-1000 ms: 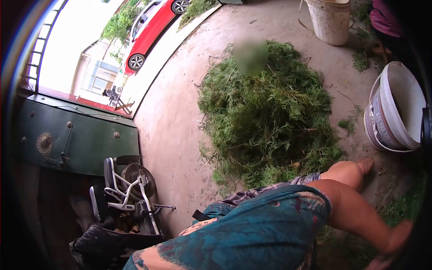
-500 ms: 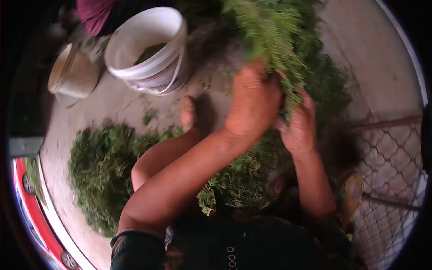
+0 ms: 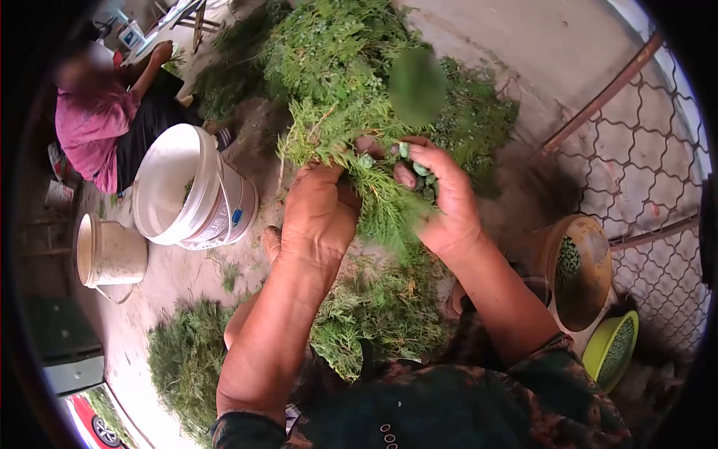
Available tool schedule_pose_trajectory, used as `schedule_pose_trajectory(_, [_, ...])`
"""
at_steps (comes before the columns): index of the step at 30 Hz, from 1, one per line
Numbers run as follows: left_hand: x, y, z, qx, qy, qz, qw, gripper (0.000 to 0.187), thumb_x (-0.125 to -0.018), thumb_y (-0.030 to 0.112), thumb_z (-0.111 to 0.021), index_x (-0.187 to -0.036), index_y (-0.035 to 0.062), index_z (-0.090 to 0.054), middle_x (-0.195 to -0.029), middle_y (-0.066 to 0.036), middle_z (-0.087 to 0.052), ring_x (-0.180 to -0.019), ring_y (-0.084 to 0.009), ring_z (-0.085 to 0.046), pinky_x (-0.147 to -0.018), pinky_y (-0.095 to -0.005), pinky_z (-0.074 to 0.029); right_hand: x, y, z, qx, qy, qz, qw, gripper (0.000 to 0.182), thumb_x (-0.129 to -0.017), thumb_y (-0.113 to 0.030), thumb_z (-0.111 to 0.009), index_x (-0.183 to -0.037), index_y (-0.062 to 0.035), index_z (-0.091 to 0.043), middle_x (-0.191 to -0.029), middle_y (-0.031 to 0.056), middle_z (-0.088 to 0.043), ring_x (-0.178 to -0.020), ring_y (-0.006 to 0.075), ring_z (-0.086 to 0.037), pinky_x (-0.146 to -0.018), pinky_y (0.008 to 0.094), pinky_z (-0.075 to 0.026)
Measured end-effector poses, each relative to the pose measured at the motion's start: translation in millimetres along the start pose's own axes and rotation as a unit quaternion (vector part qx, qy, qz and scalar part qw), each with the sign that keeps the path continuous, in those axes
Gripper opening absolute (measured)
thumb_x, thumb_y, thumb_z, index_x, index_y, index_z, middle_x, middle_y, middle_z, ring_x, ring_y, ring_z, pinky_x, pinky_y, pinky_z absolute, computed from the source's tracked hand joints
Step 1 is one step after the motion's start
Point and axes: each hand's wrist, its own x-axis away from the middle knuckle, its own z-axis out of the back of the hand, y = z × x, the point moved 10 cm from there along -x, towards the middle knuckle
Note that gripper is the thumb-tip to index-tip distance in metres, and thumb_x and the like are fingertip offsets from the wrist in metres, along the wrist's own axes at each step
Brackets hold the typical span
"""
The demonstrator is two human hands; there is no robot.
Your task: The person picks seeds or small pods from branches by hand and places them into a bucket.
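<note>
My left hand [image 3: 320, 213] is closed round a leafy evergreen branch [image 3: 385, 206], whose feathery green sprays hang between my two hands. Several small blue-green cones [image 3: 420, 170] sit in the curled fingers of my right hand [image 3: 452, 206], close to the foliage. Its thumb and fingertips are bent over them, right beside the sprays. Beyond both hands rises a big heap of cut evergreen branches [image 3: 329, 56], dotted with similar cones. More cut greenery [image 3: 381, 314] lies below my forearms, near my legs.
A white bucket [image 3: 239, 198] and a smaller pale bucket [image 3: 123, 253] stand at left, near a seated person in a pink top [image 3: 90, 135]. At right are a tan bucket [image 3: 591, 299] and a lime-green basin [image 3: 627, 329], both holding small green cones, beside a wire-mesh fence [image 3: 643, 142].
My view has swung, bringing the seated person and right-hand containers into sight. The branch has come down from upright and my hands have moved apart. Cones now show in my right hand.
</note>
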Motion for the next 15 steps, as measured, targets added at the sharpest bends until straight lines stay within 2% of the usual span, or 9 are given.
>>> schedule_pose_trajectory(1, [-1,-7,-21,-0.026,-0.086,0.026,0.996,0.025,-0.089,0.002,-0.037,-0.11,0.0007,-0.05,-0.103,-0.01,-0.06,-0.094,-0.0216,-0.059,-0.086,-0.034,-0.048,2,-2,3,-0.032,-0.006,-0.013,0.999,0.019,-0.078,-0.014,-0.057,-0.094,-0.0035,-0.057,-0.077,0.0031,-0.054,-0.065,0.0116,-0.047,-0.059,0.0241,-0.039])
schedule_pose_trajectory(3, [2,-10,-31,-0.009,-0.106,0.032,0.994,0.023,-0.089,0.003,-0.04,-0.11,0.001,-0.05,-0.103,-0.011,-0.06,-0.093,-0.0221,-0.059,-0.086,-0.0345,-0.047,8,-17,3,0.024,-0.013,-0.008,1.0,0.018,-0.083,-0.024,-0.052,-0.092,-0.0092,-0.055,-0.064,0.0029,-0.052,-0.039,0.0079,-0.036,-0.032,0.0204,-0.026])
schedule_pose_trajectory(4, [4,-11,-36,0.012,-0.124,0.036,0.992,0.022,-0.089,0.004,-0.042,-0.109,0.0013,-0.051,-0.103,-0.011,-0.06,-0.093,-0.0226,-0.059,-0.087,-0.0351,-0.047,11,-23,3,0.026,-0.028,-0.022,0.999,0.019,-0.083,-0.026,-0.051,-0.092,-0.0088,-0.055,-0.064,0.0029,-0.052,-0.038,0.0079,-0.035,-0.032,0.0204,-0.026])
schedule_pose_trajectory(5, [7,-14,-47,0.002,-0.203,0.047,0.978,0.022,-0.087,0.005,-0.048,-0.108,0.002,-0.052,-0.103,-0.011,-0.06,-0.096,-0.0219,-0.058,-0.091,-0.035,-0.045,15,-31,4,0.025,-0.023,-0.013,0.999,0.019,-0.083,-0.026,-0.051,-0.092,-0.0088,-0.055,-0.064,0.0029,-0.052,-0.038,0.0079,-0.035,-0.032,0.0204,-0.026])
schedule_pose_trajectory(6, [8,-19,-52,-0.001,-0.21,0.054,0.976,0.022,-0.087,0.005,-0.048,-0.108,0.002,-0.052,-0.103,-0.011,-0.06,-0.096,-0.0219,-0.058,-0.091,-0.035,-0.045,19,-31,1,-0.003,-0.029,-0.038,0.999,0.02,-0.085,-0.026,-0.05,-0.092,-0.0078,-0.055,-0.064,0.0029,-0.052,-0.037,0.0079,-0.035,-0.033,0.0204,-0.026])
schedule_pose_trajectory(8, [1,-24,-38,0.007,-0.106,0.05,0.993,0.024,-0.083,-0.002,-0.047,-0.105,0.0018,-0.053,-0.094,-0.008,-0.061,-0.089,-0.021,-0.058,-0.082,-0.0371,-0.048,24,-33,2,-0.032,-0.034,-0.057,0.997,0.022,-0.086,-0.027,-0.048,-0.092,-0.0068,-0.055,-0.064,0.0028,-0.052,-0.037,0.0079,-0.035,-0.033,0.0204,-0.027])
schedule_pose_trajectory(9, [6,-22,-49,-0.032,-0.142,0.014,0.989,0.02,-0.082,0.004,-0.056,-0.102,0.004,-0.055,-0.09,-0.006,-0.061,-0.085,-0.0191,-0.057,-0.079,-0.0346,-0.047,25,-35,-1,-0.039,-0.055,-0.054,0.996,0.023,-0.087,-0.027,-0.046,-0.092,-0.006,-0.055,-0.064,0.0029,-0.052,-0.036,0.008,-0.035,-0.033,0.0204,-0.027])
schedule_pose_trajectory(12, [13,-28,-60,-0.11,-0.139,0.017,0.984,0.018,-0.079,0.009,-0.064,-0.096,0.0058,-0.058,-0.088,-0.004,-0.061,-0.079,-0.0165,-0.054,-0.076,-0.0307,-0.043,28,-38,2,-0.052,-0.075,-0.049,0.995,0.025,-0.09,-0.026,-0.043,-0.094,-0.0046,-0.055,-0.064,0.0034,-0.052,-0.035,0.0083,-0.035,-0.034,0.0205,-0.027])
schedule_pose_trajectory(15, [14,-37,-66,-0.117,-0.157,0.042,0.98,0.015,-0.08,0.011,-0.064,-0.093,0.0072,-0.059,-0.085,-0.002,-0.06,-0.077,-0.0145,-0.051,-0.078,-0.0287,-0.039,32,-39,12,-0.045,-0.061,-0.05,0.996,0.026,-0.089,-0.027,-0.044,-0.096,-0.0056,-0.056,-0.067,0.0033,-0.053,-0.035,0.0079,-0.036,-0.034,0.0203,-0.028])
